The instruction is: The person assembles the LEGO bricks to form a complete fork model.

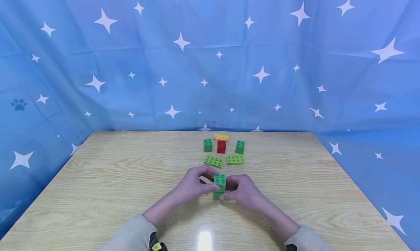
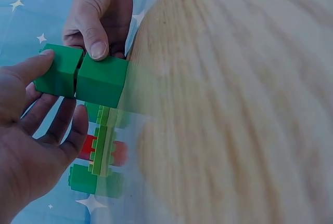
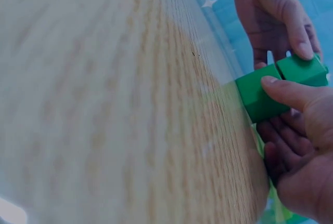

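Observation:
Two green toy building bricks stand one above the other in front of the person. My left hand (image 1: pixel 191 184) pinches the upper green brick (image 1: pixel 221 186) between thumb and fingers. The lower green brick (image 1: pixel 217 196) is gripped by my right hand (image 1: pixel 245 191), its thumb on the near face. A thin slanted gap shows between the upper brick (image 2: pixel 58 72) and the lower brick (image 2: pixel 103 82) in the left wrist view. In the right wrist view the lower brick (image 3: pixel 256 95) reaches down to the tabletop.
Beyond the hands lie two lime-green flat bricks, left (image 1: pixel 213 161) and right (image 1: pixel 235 159). Behind them are a green brick (image 1: pixel 207 145), a red brick (image 1: pixel 221 147), another green brick (image 1: pixel 240 147) and a yellow flat brick (image 1: pixel 221 136). A blue starred curtain (image 1: pixel 210 61) hangs behind the wooden table (image 1: pixel 131 170).

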Demonstrator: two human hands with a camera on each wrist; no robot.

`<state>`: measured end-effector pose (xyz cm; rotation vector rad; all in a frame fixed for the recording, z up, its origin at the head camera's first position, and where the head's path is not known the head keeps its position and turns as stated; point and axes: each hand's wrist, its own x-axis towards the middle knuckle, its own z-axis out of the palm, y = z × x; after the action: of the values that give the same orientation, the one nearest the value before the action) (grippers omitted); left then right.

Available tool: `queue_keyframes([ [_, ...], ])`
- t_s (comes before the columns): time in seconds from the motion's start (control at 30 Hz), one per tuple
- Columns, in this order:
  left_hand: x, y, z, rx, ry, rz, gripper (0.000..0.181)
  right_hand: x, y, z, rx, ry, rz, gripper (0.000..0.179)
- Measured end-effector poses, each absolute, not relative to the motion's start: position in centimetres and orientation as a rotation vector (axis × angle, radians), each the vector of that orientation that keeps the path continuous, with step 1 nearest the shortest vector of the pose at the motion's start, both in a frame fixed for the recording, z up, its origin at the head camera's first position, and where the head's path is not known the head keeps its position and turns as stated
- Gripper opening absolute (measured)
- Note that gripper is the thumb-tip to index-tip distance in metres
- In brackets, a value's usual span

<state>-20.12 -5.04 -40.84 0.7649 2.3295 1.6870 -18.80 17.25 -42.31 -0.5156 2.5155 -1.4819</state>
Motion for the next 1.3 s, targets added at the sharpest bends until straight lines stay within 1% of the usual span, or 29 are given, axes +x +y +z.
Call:
queue_keyframes([
  [0.6,-20.05,-5.27,-40.63,0.812,2.355,1.613,0.029,-18.72,17.02,-42.18,-0.466,2.515,-1.478,0.030],
  [0.93,-20.31,-5.09,-40.85,0.929,2.403,1.539,0.024,-18.75,17.29,-42.10,-0.475,2.513,-1.473,0.032],
  [1.13,-20.30,-5.05,-40.77,0.909,2.399,1.534,0.024,-18.75,17.32,-42.11,-0.462,2.525,-1.463,0.032],
  [1.3,-20.32,-5.26,-40.86,0.827,2.361,1.598,0.028,-18.83,17.10,-42.18,-0.471,2.535,-1.457,0.033],
])
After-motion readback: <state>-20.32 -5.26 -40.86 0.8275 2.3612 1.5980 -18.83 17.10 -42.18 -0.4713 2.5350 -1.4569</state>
